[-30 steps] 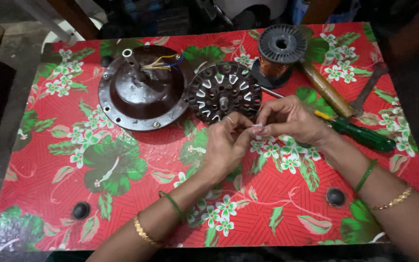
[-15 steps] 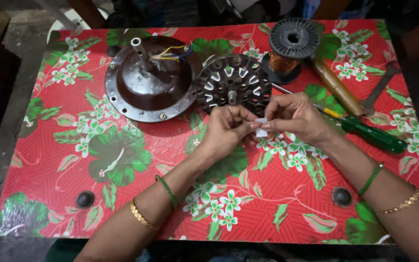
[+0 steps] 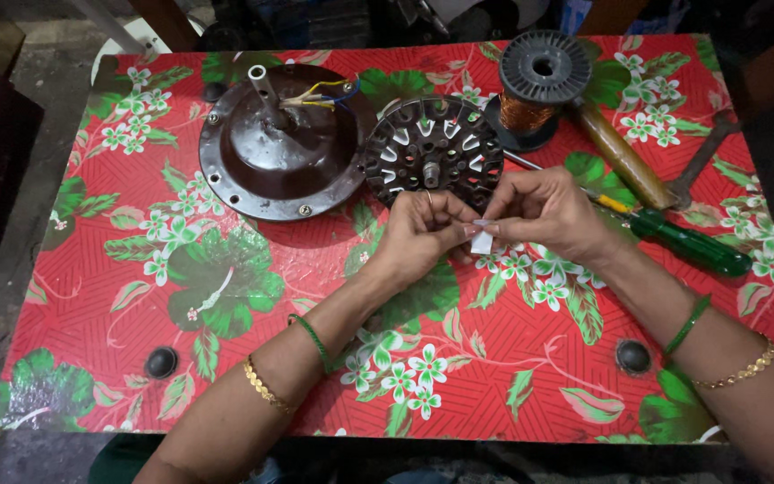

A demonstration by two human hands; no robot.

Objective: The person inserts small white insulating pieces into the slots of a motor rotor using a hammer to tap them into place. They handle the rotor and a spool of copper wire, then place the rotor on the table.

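Both grips pinched a small white paper strip (image 3: pixel 482 238) just below the stator (image 3: pixel 433 165): L hand (image 3: pixel 418 235), R hand (image 3: pixel 544 215). Looked light, flimsy; best held by edges.

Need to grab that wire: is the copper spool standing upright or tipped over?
Upright. The copper wire spool stands on one flange, its round top flange and centre hole facing the camera.
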